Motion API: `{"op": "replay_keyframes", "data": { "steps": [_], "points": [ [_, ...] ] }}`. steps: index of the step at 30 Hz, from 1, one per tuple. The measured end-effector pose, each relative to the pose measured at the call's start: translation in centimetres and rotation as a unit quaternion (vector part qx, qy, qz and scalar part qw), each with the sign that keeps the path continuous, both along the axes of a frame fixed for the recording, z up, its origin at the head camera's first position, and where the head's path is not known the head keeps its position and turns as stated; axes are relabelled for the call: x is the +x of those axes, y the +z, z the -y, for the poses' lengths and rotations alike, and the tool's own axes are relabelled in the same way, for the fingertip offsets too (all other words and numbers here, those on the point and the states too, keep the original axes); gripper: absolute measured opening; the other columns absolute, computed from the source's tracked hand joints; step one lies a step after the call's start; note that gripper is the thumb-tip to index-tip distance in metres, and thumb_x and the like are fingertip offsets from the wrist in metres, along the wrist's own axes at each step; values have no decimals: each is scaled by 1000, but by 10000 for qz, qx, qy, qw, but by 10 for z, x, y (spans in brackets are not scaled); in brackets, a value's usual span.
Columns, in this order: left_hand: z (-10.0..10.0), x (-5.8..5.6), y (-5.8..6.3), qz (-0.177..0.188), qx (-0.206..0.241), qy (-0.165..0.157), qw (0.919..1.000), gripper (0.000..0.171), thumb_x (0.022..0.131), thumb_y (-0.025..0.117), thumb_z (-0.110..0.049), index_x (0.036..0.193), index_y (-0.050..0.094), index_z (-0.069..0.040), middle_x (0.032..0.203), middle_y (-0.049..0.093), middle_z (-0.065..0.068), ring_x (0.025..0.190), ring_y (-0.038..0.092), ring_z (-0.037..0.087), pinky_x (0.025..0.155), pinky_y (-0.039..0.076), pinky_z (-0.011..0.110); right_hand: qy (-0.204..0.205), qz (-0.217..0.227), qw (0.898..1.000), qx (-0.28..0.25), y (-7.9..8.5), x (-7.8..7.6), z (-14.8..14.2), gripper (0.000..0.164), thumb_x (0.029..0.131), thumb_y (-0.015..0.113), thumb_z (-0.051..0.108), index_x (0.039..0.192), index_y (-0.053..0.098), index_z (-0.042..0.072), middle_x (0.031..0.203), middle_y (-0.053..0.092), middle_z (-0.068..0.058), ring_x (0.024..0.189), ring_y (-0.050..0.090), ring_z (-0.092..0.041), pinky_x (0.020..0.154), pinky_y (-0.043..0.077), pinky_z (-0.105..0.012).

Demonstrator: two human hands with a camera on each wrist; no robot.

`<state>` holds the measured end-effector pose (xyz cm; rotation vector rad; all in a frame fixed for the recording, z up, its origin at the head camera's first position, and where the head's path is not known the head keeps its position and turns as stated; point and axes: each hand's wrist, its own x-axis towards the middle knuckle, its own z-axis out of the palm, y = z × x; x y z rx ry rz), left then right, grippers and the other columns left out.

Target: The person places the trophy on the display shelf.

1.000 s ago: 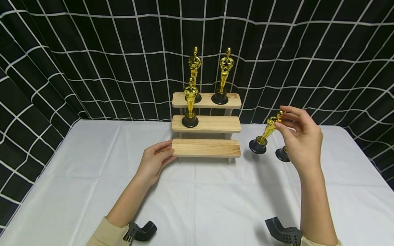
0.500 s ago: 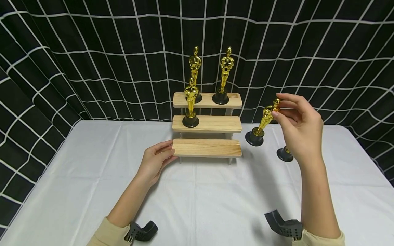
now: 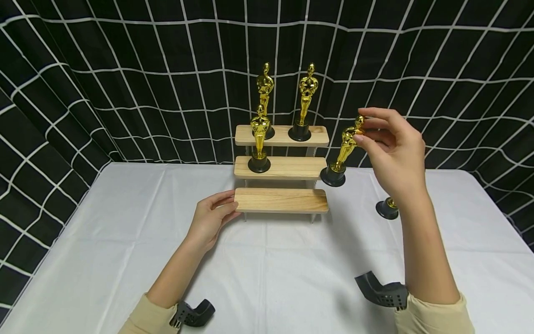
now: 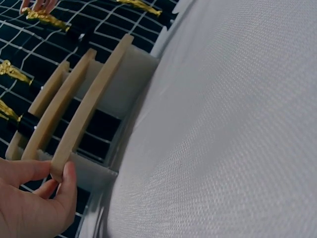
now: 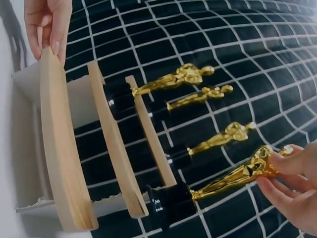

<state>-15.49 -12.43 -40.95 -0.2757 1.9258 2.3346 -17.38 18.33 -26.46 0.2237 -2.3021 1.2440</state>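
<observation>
My right hand pinches a gold trophy statuette by its upper body, tilted, its black base close to the right end of the middle shelf. In the right wrist view the fingers grip this statuette near its head. My left hand pinches the left end of the bottom board of a three-tier wooden display stand; the left wrist view shows thumb and fingers on that board. Two statuettes stand on the top shelf, one of them the right statuette. A third statuette stands at the middle shelf's left.
Another statuette is on the table at the right, its upper part hidden behind my right wrist. A white cloth covers the table. A black curtain with white grid lines hangs close behind the stand.
My right hand has lifted the statuette and carried it up and left, toward the middle shelf. The left hand keeps its hold on the bottom board.
</observation>
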Motion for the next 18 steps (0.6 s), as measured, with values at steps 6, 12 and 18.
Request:
{"op": "replay_keyframes", "data": {
  "steps": [6, 12, 18],
  "points": [
    [0, 0, 0, 27, 47, 17, 10000, 42, 100, 56, 14, 143, 54, 16, 135, 58, 30, 101, 67, 13, 89, 64, 19, 251, -63, 9996, 86, 7, -9, 10, 41, 97, 72, -5, 137, 68, 6, 121, 69, -12, 100, 63, 2, 92, 57, -9],
    [0, -1, -1, 36, 69, 14, 10000, 42, 100, 58, 13, 142, 54, 15, 136, 58, 31, 102, 68, 14, 88, 64, 19, 365, 18, 9993, 98, 11, -17, 21, 40, 99, 70, -4, 137, 68, 7, 124, 69, -16, 101, 65, -3, 93, 57, -11],
    [0, -1, -1, 32, 63, 19, 10000, 42, 101, 57, 13, 143, 54, 15, 136, 58, 30, 102, 68, 14, 88, 64, 19, 653, -12, 9979, -2, 11, -28, 30, 40, 99, 70, -3, 138, 67, 5, 124, 70, -15, 103, 62, -4, 94, 56, -13]
  ]
}}
